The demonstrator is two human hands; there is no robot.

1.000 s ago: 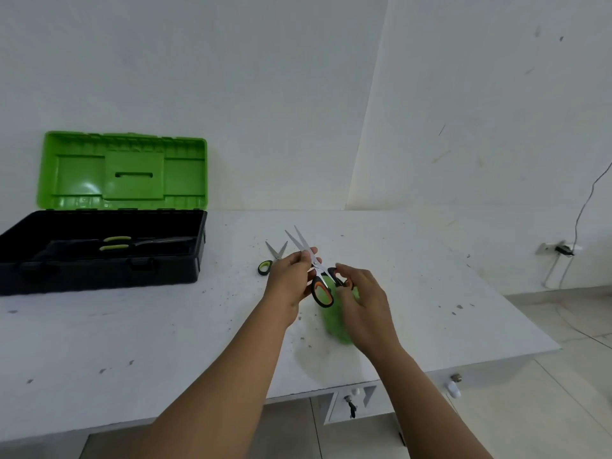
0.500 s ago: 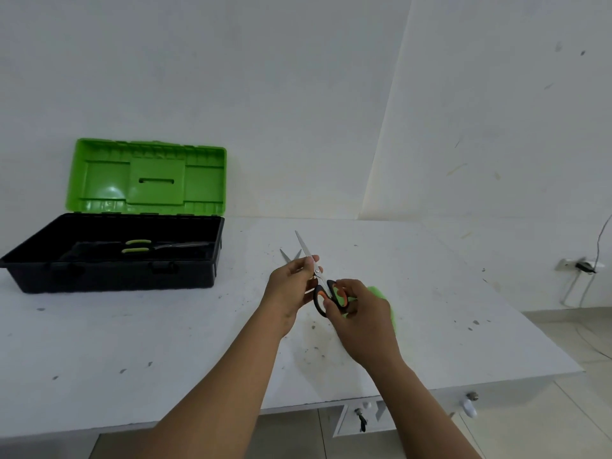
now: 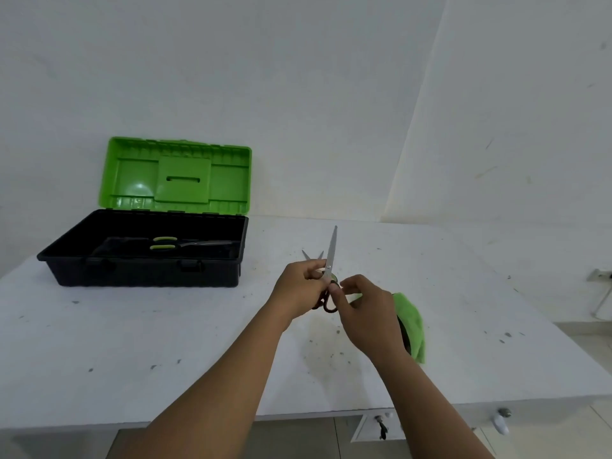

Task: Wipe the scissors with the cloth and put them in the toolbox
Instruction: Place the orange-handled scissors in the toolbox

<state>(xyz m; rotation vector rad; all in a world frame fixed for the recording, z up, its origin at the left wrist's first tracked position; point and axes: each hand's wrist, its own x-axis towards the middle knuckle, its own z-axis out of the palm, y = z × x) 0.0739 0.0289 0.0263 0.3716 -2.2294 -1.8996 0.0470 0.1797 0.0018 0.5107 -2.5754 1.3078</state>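
White walls meet in a corner behind a long white bench (image 3: 132, 342) speckled with dark marks, and over its middle both hands work on one pair of scissors (image 3: 331, 256). The left hand (image 3: 298, 289) pinches the scissors near the pivot with curled fingers, so the closed blades stand nearly upright and point away from the person, which keeps the steel bare for wiping. The right hand (image 3: 367, 313) has its fingers curled at the dark handle loops, which show only in part between the two hands; it looks to be steadying or turning the tool. A green cloth (image 3: 412, 323) lies bunched just behind and under that hand; whether the hand also holds it cannot be told. Beyond the hands, the blade tips of a second pair of scissors (image 3: 313, 255) lie on the bench, probably waiting their turn. Well to the left stands the toolbox (image 3: 145, 273), a black tray with its green lid (image 3: 178, 177) propped open against the wall so things can be dropped straight in. One green-handled pair (image 3: 172, 243) already lies inside. The held pair is likely mid-wipe, not yet ready for the box.
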